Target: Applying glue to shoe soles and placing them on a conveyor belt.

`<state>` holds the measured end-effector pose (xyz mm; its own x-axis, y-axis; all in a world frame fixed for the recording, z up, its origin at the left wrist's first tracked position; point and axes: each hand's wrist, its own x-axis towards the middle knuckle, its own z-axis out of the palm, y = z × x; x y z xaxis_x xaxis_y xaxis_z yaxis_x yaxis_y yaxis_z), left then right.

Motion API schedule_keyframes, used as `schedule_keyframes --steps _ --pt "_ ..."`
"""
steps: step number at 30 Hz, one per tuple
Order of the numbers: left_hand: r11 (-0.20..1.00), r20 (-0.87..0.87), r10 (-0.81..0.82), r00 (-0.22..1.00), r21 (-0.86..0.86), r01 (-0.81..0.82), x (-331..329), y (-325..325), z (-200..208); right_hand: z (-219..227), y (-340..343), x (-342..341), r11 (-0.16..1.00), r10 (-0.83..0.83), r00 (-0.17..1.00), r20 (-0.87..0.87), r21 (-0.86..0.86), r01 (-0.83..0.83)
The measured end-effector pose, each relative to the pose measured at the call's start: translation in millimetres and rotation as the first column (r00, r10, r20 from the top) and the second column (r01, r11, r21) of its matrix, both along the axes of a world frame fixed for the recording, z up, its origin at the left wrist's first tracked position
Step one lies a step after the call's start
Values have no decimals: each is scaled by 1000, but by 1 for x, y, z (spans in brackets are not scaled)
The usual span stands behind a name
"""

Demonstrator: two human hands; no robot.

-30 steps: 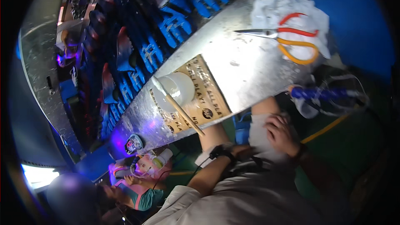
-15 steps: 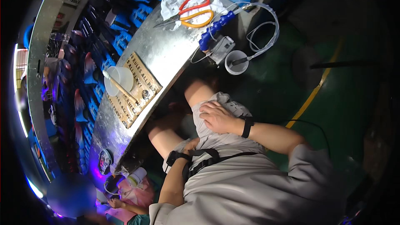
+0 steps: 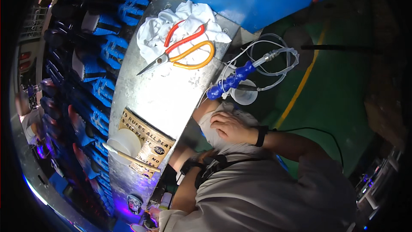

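My right hand (image 3: 229,128), below a black wristband, rests on the grey shorts (image 3: 208,125) over my thigh. Its fingers lie loosely spread and hold nothing. My left hand (image 3: 207,156) is in my lap beside a black strap, close to the worktable's edge; its fingers are mostly hidden. Nearest to it on the metal worktable (image 3: 180,92) is a printed cardboard piece (image 3: 150,135). A translucent cup (image 3: 125,142) stands on the cardboard, with a wooden-handled brush (image 3: 137,162) laid across it. Farther off, scissors (image 3: 178,53) with red and orange handles lie partly on a crumpled white cloth (image 3: 150,38).
A blue segmented hose (image 3: 231,79) with clear tubing sits at the table's right edge, by a white cup (image 3: 244,96) holding a dark tool. Racks of blue and black shoe-like parts (image 3: 103,90) line the left. A blue surface (image 3: 240,0) lies beyond.
The view has swung, so the table, scissors and cup appear lower in the picture. The other person at the lower left is now mostly out of sight. Both my hands stay in my lap.
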<state>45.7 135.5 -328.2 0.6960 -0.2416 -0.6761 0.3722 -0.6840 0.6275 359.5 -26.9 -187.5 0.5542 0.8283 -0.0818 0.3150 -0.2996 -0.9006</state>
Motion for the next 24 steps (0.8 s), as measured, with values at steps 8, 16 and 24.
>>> schedule_keyframes --steps 8,16,24 --pt "996 -6 84 996 16 -84 20 -15 -7 49 -92 52 865 -502 851 -152 -86 495" --pt "994 -40 99 994 60 -96 19 -22 0 87 -44 123 807 -437 782 -444 191 559" --pt "990 -96 129 987 71 -123 23 -20 -1 125 -53 146 812 -520 850 -85 260 523"
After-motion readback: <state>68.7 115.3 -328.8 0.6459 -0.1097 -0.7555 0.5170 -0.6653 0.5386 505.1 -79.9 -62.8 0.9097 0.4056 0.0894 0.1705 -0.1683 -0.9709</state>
